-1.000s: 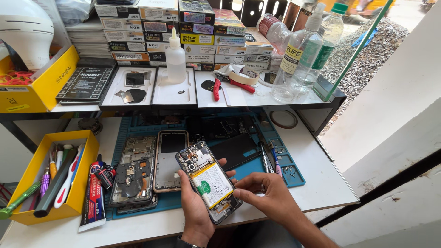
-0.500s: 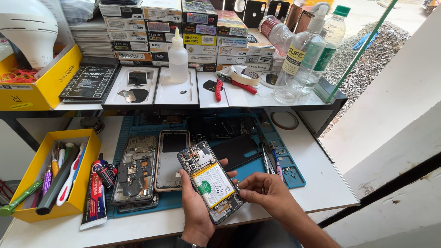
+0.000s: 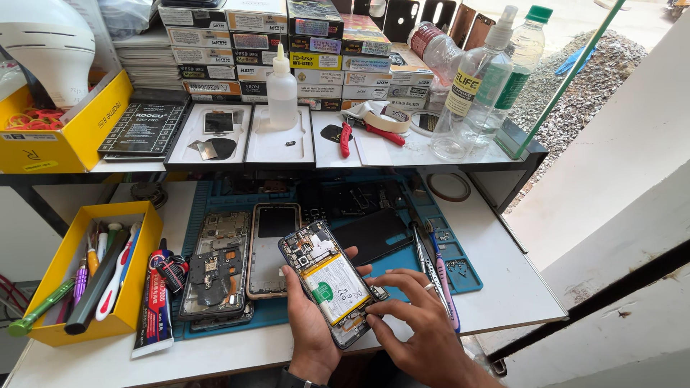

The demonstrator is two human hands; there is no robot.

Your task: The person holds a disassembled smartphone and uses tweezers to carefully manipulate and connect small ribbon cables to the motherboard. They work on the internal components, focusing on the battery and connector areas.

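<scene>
Head view: white worktable with a blue-green rubber repair mat fills the space ahead of both hands. Left of the left hand, a yellow cardboard tray of tools; just beyond its fingers, two stripped phone frames lie flat on the mat. Right of the right hand, a pink-handled brush and metal tweezers lie side by side. The opened black smartphone with white battery and green sticker sits tilted in the left hand, palm under it, thumb on the left edge, fingers wrapped round the far edge, gripped firmly. The right hand arches over the lower right corner, fingertips pinching at the frame there; whether it holds a small part, cannot tell. Best done with light fingertip pressure at the edge, the phone kept steady, away from the battery.
</scene>
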